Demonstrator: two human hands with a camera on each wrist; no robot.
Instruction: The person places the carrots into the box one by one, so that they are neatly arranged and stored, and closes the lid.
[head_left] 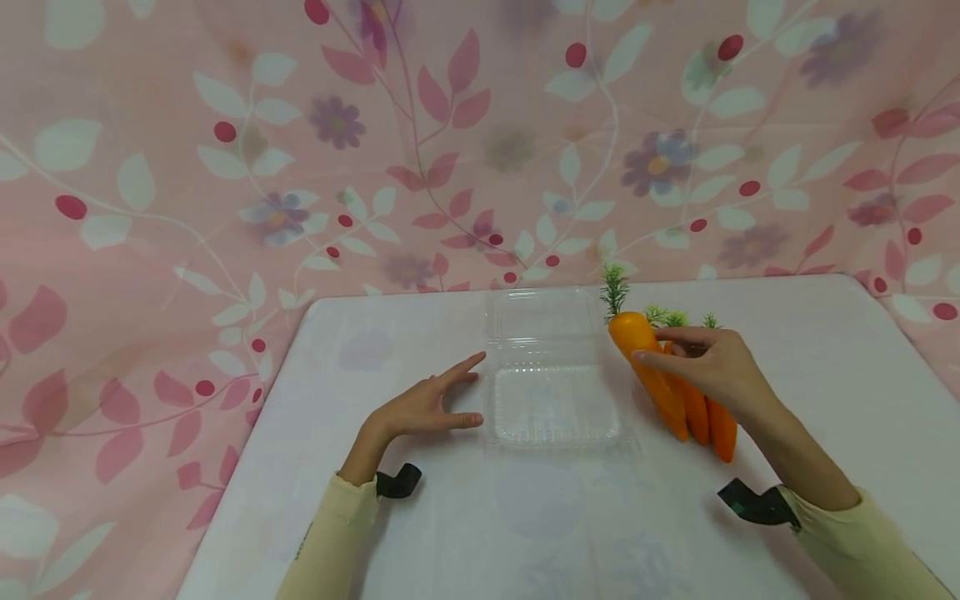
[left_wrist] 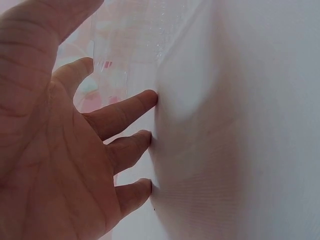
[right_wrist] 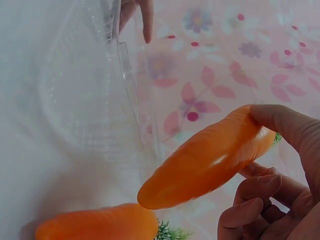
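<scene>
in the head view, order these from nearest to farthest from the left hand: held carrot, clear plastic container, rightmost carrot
1. Clear plastic container: just right of the left hand, lying open.
2. Held carrot: past the container's right side, in the right hand.
3. Rightmost carrot: farther right, on the table.

carrots (head_left: 697, 410), right: upper parts hidden behind held carrot (head_left: 634, 332) and right hand (head_left: 714, 367). left hand (head_left: 426, 407): thumb tip cut off, left wrist view. clear clamshell container (head_left: 555, 406): cut off, both wrist views. left sleeve (head_left: 330, 533): dark marking (head_left: 303, 542) too small to read. table (head_left: 457, 533): near edge cut off, head view.
</scene>
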